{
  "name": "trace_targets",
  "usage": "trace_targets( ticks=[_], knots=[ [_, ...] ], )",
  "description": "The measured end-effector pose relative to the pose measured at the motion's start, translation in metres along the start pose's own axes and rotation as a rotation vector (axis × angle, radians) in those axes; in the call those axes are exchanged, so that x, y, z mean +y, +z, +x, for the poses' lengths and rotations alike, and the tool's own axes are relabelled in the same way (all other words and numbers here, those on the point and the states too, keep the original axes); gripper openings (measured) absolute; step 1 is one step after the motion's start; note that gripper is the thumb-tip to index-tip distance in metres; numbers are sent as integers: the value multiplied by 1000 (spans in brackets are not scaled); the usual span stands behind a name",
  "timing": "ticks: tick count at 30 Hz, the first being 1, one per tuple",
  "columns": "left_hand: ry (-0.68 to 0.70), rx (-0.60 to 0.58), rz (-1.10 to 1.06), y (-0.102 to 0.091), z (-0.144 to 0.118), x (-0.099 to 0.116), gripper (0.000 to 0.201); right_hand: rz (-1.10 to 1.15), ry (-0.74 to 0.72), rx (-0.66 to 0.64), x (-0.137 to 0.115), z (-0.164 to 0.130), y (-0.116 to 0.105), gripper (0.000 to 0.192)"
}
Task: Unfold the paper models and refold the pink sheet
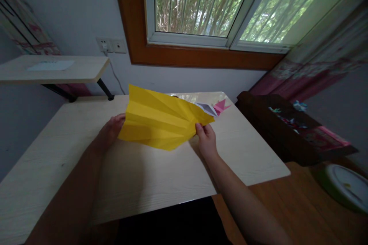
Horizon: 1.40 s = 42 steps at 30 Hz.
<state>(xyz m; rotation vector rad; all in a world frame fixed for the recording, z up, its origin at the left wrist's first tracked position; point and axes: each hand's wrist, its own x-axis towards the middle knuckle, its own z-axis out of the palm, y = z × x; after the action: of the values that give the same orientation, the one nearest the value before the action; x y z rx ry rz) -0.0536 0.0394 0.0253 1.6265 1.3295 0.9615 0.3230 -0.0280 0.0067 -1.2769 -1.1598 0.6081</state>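
A large yellow sheet of paper [161,116], creased with fan-like folds, is held up just above the pale wooden table [143,176]. My left hand [110,132] grips its left edge. My right hand [205,138] pinches its lower right corner between thumb and fingers. Behind the sheet's right tip lie small folded paper pieces, one white [207,108] and one pink [220,106], on the table's far side.
A raised shelf [54,69] with a white sheet stands at the back left, below a wall socket [111,45]. A dark wooden box [287,130] with colourful paper bits sits at the right, a green-rimmed round container [345,185] near it. A window is ahead.
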Motion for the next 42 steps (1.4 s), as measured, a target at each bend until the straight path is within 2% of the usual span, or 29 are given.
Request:
trace_targets(
  ticks=[1,3,4,6,9,11,14,18,23,27,29,32,35,38,42],
  knots=[
    [3,-120,-174,5,-4,4,105,35,10,25,0,1,0,35],
    [-18,-297,-381,14,-11,11,104,47,38,56,0,3,1,35],
    [-47,-346,-431,17,-14,14,101,28,55,56,1,4,1,35],
    [-124,-369,-479,22,-17,17,86,-40,85,15,3,5,1,35],
    [-204,-344,-482,25,-16,18,70,-148,89,-87,6,6,2,35],
    [-200,-320,-447,24,-12,17,75,-231,67,-127,9,7,2,35],
    [-184,-264,-392,22,-6,14,93,-386,27,-135,10,7,2,36],
    [-226,-162,-290,18,0,7,113,-542,-19,-145,7,5,3,43],
    [-188,-66,5,12,2,5,107,-726,-37,-183,0,0,8,56],
    [-112,24,377,6,6,-4,85,-818,-64,-278,-1,-1,10,52],
    [-32,68,542,3,9,-12,80,-888,-91,-330,-2,-1,11,46],
    [199,162,744,4,12,-20,74,-976,-161,-391,-3,-2,13,44],
    [405,219,891,10,12,-15,57,-1017,-248,-454,-4,-3,15,44],
    [506,168,951,25,7,4,41,-1061,-315,-523,-5,-5,17,41],
    [637,-20,944,68,-6,31,37,-1085,-393,-559,-7,-10,22,36]
  ],
)
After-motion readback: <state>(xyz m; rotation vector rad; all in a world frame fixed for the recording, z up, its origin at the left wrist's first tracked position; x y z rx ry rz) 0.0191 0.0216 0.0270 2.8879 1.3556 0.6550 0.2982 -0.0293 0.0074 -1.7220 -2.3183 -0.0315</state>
